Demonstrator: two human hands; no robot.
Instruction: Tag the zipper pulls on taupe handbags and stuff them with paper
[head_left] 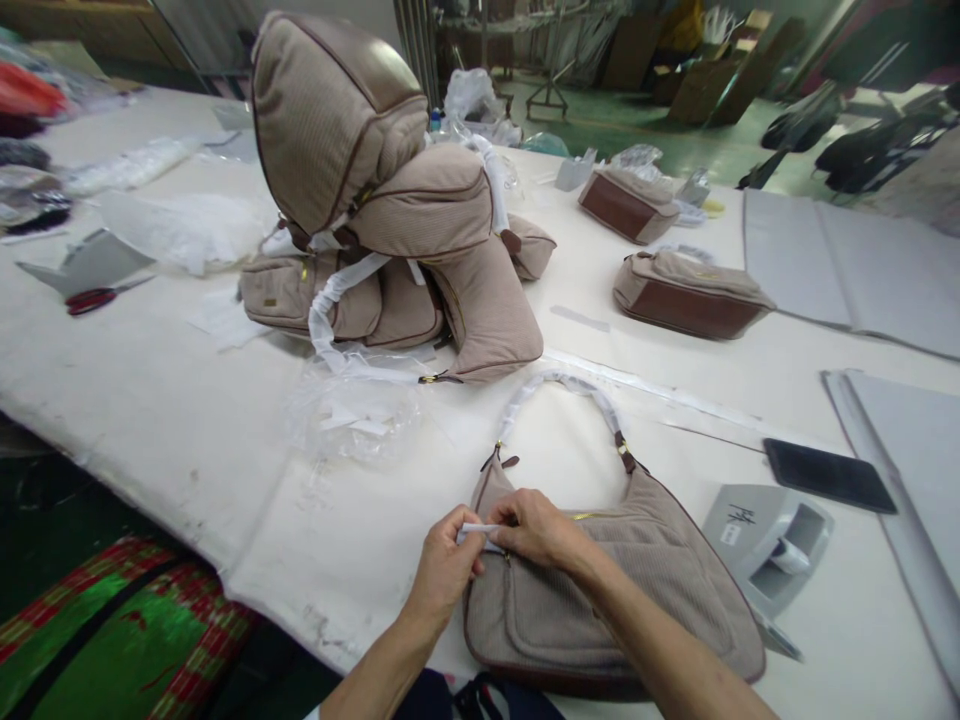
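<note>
A taupe corduroy shoulder bag (630,580) with brown trim lies in front of me, its handle (562,380) wrapped in white material and arched away from me. Over the bag's upper left part, my left hand (442,555) pinches one end of a small white strip (480,527). My right hand (536,530) has its fingers closed on the strip's other end, close to the front pocket's zipper. Whether the strip is paper or tape, I cannot tell.
Several similar bags (487,310) are piled at the back left. Two more bags (690,295) stand at the back right. A grey tape dispenser (772,545) and a black phone (829,474) lie to the right. Red-handled scissors (94,299) and crumpled plastic (360,410) lie leftward.
</note>
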